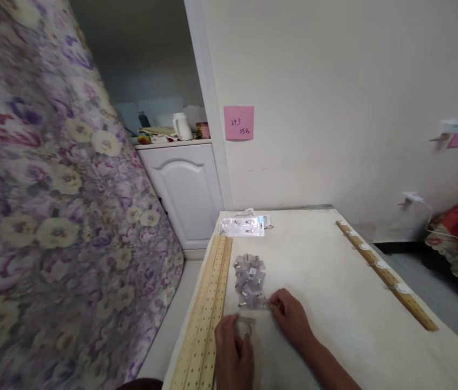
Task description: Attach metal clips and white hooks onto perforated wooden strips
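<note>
My left hand (233, 355) is at the near edge of the table, its fingers curled on a small clear plastic bag (246, 326) with something round and ring-like inside. To its right, my right hand (292, 319) is closed in a pinch at the right end of a little clear packet (253, 301). That packet lies at the near side of a loose cluster of similar packets (249, 273), with small metal pieces in them. Whether the right fingertips grip the packet or just touch its edge is hard to make out.
Wooden strips with rows of holes (208, 309) run along the table's left side. Clear blister packaging (242, 226) lies at the far left. A wooden rail with white round pieces (387, 273) follows the right edge. A floral curtain (70, 216) hangs left of the table (294, 244).
</note>
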`<state>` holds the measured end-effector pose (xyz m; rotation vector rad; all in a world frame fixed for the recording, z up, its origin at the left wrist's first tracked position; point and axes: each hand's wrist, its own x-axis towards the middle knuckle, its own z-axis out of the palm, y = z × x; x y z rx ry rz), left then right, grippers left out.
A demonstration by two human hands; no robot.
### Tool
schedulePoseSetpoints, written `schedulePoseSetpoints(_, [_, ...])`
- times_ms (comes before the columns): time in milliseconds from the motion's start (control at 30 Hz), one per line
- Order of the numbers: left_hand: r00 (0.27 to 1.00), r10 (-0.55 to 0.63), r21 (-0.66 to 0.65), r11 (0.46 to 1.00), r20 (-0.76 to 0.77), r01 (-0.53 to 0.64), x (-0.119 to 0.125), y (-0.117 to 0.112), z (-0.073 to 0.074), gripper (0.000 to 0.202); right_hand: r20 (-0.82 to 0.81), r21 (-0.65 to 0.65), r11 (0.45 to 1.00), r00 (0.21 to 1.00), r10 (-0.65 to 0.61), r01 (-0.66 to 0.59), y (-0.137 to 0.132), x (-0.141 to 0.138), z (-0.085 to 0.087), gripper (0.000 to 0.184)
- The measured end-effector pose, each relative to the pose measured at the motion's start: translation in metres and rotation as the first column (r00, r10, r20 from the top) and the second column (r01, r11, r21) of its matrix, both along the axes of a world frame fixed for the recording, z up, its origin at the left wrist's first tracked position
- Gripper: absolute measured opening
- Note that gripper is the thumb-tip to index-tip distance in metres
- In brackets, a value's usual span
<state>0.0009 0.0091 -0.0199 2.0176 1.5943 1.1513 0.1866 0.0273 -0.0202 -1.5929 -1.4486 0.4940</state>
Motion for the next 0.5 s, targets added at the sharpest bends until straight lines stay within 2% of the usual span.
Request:
schedulePoseSetpoints(167, [1.000, -0.017, 0.015, 1.000, -0.026, 0.017, 0.000, 0.000, -0.007, 0.040, -0.151, 0.015, 1.000, 0.988, 0.009, -0.007, -0.006, 0.004, 0.007, 0.007])
schedulePoseSetpoints(367, [0.996, -0.090, -0.018, 0.996, 0.006, 0.090, 0.004, -0.005, 0.010, 0.029, -0.349, -0.007, 1.000, 0.937, 0.012, -0.015, -0.007, 0.008, -0.001, 0.014])
schedulePoseSetpoints(500, [0.996, -0.080, -0.008, 0.997, 0.045, 0.080, 0.008, -0.007, 0.016, 0.026, -0.328, 0.011, 0.998, 0.943, -0.051, 0.058, -0.003, 0.011, -0.009, 0.027])
